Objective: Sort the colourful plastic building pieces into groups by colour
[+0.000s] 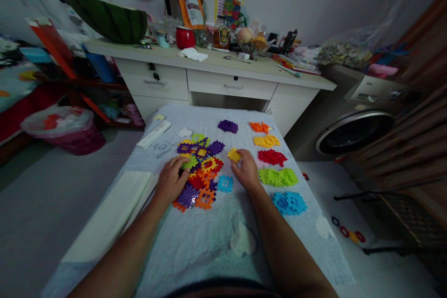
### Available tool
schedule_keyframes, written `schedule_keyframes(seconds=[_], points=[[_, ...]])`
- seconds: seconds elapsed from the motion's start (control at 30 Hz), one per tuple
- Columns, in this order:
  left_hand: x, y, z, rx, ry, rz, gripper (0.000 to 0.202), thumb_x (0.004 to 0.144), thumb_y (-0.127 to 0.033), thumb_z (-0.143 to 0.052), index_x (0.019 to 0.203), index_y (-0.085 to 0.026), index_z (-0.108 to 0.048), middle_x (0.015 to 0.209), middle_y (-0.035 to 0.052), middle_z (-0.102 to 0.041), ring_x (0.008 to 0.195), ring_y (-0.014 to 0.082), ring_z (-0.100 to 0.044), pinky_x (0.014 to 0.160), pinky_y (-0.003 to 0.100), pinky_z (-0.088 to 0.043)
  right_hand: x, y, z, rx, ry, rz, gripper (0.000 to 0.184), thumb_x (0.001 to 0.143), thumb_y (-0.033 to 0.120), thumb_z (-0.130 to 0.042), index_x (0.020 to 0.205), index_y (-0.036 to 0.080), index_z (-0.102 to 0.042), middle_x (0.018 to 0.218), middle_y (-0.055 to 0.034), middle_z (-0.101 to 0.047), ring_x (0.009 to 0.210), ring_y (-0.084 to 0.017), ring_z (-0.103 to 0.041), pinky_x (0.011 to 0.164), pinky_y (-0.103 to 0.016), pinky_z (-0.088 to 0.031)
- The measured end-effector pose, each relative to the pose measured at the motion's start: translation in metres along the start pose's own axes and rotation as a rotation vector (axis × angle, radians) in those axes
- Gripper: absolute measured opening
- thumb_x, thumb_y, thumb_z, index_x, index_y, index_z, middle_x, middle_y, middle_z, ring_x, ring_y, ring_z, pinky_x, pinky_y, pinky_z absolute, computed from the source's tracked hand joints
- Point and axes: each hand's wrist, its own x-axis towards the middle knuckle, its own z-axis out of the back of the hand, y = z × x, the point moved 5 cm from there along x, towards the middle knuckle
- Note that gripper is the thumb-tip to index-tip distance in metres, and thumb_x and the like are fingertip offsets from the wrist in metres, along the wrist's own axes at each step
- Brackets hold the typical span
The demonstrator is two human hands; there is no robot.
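A rumpled, pale blue cloth (206,251) with printed hearts spreads under both hands. Beside the left fingers, a heap of interlocking plastic tiles (202,184), flat, notch-edged, some with window cut-outs, overlaps at uneven tilts. The left hand (172,178) curls over its edge; the right hand (246,167) has thumb and fingertips narrowed. Right of the right fingers lie a blue pile (289,203), lime-green pile (278,177), red pile (272,157), yellow pile (266,141) and orange pile (259,127); beyond the fingertips sits a purple pile (228,126). Between the hands lies a windowed light-blue tile (225,184). The right fingertips pinch a toothed yellow tile (233,154).

A lime tile (190,163) meets the left fingertips, partly covered; I cannot tell whether they grip it. Lower heap pieces are buried, their shapes unclear.
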Motion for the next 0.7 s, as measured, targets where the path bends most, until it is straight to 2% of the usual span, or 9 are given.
schedule_keyframes(seconds=[0.13,0.33,0.53,0.7], points=[[0.001,-0.001,0.000,-0.011,0.001,0.007,0.030,0.087,-0.031,-0.046,0.112,-0.020,-0.060,0.119,0.0089,-0.061,0.113,0.0258,-0.055,0.101,0.044,-0.043,0.025,-0.002,0.030,-0.175,-0.079,-0.014,0.038,0.082,0.028,-0.059,0.116,0.013,-0.061,0.119,-0.0145,-0.063,0.109,-0.029,-0.054,0.101,-0.044,-0.040],[0.000,0.001,0.000,-0.019,0.003,-0.003,0.031,0.087,-0.032,-0.046,0.112,-0.020,-0.060,0.120,0.0092,-0.061,0.115,0.0264,-0.055,0.102,0.045,-0.042,0.080,-0.049,0.068,-0.505,0.103,-0.236,0.038,0.082,0.026,-0.061,0.118,0.013,-0.064,0.117,-0.0157,-0.066,0.107,-0.031,-0.058,0.095,-0.042,-0.042],[-0.001,0.000,0.001,-0.021,0.005,-0.022,0.030,0.088,-0.033,-0.045,0.111,-0.019,-0.060,0.118,0.0098,-0.062,0.114,0.0267,-0.055,0.101,0.045,-0.043,0.101,-0.093,0.075,-0.601,0.247,-0.361,0.038,0.081,0.018,-0.062,0.119,0.016,-0.064,0.120,-0.0131,-0.066,0.108,-0.026,-0.061,0.091,-0.034,-0.044],[-0.002,0.002,0.000,-0.029,0.003,-0.019,0.030,0.089,-0.033,-0.046,0.111,-0.020,-0.060,0.117,0.0096,-0.062,0.113,0.0265,-0.055,0.101,0.045,-0.043,0.102,-0.104,0.074,-0.582,0.287,-0.365,0.039,0.081,0.014,-0.062,0.120,0.015,-0.064,0.120,-0.0143,-0.066,0.109,-0.024,-0.062,0.089,-0.031,-0.045]])
